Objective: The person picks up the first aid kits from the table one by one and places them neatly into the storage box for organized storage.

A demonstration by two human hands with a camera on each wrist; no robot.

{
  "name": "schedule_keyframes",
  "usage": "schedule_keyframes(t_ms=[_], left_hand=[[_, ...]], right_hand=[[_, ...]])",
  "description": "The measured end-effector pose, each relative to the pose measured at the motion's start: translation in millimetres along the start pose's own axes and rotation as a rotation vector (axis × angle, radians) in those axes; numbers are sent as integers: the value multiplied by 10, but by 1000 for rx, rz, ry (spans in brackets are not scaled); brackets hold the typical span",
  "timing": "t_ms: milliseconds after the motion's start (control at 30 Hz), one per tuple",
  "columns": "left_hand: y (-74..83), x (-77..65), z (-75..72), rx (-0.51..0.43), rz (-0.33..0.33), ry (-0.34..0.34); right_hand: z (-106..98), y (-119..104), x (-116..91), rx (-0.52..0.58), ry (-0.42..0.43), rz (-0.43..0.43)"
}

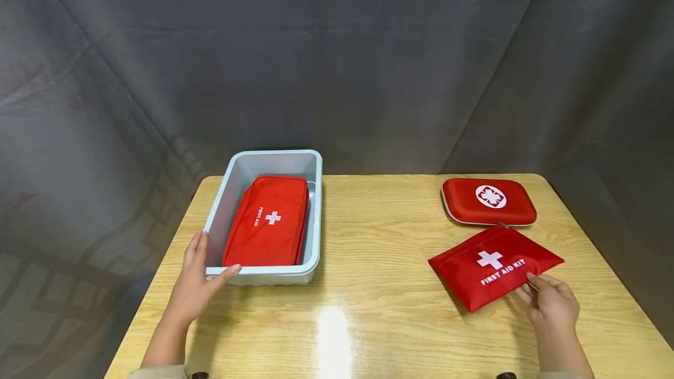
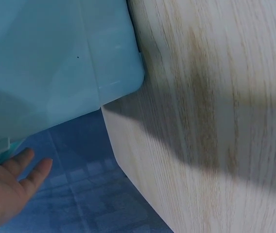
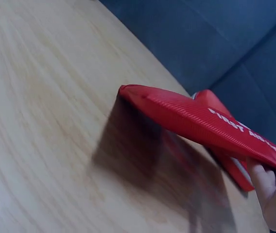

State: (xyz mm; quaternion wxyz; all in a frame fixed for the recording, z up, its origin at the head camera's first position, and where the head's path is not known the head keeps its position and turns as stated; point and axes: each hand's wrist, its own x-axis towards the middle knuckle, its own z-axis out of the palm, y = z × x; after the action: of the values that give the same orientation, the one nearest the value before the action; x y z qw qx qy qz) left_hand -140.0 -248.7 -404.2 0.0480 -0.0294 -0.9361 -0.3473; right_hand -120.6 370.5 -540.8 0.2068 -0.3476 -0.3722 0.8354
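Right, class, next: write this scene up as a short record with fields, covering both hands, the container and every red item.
Left hand: at the near left corner of the pale bin, thumb by the near rim
Bin contents: a red FIRST AID bag with a white cross
Right hand: pinches the FIRST AID KIT pouch near its right end
Pouch position: tilted, raised off the table
Hard case: red, on the table beyond the pouch, round white emblem
Backdrop: dark grey cloth

The held pouch (image 1: pixel 492 266) looks cloth, the bin (image 1: pixel 279 278) smooth plastic, the tabletop (image 1: pixel 379 238) glossy wood.
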Motion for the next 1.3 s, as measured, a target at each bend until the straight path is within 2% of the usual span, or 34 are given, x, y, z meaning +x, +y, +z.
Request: schedule_keyframes(t_ms=[200, 633, 800, 933, 1067, 1167, 1233, 1267, 1300], left_hand=[[2, 1, -4, 3, -6, -2], [-10, 1, 6, 3, 8, 5], [-16, 2, 4, 3, 12, 10], [-17, 2, 4, 1, 16, 13], [-20, -1, 8, 0, 19, 18], [-21, -3, 10, 2, 21, 23], [-20, -4, 10, 3, 22, 26], [-19, -5, 10, 4, 22, 27], [-18, -5, 10, 3, 22, 29]], right_hand=[[74, 53, 86, 1, -100, -40], [338, 170, 137, 22, -170, -8], [462, 250, 106, 33, -236, -19], [670, 199, -130, 33, -299, 18], [1025, 66, -597, 30, -308, 68], [1256, -26, -888, 92, -330, 125], [1343, -43, -977, 115, -348, 130], [1347, -29, -960, 136, -376, 124], [1376, -27, -977, 127, -369, 115]])
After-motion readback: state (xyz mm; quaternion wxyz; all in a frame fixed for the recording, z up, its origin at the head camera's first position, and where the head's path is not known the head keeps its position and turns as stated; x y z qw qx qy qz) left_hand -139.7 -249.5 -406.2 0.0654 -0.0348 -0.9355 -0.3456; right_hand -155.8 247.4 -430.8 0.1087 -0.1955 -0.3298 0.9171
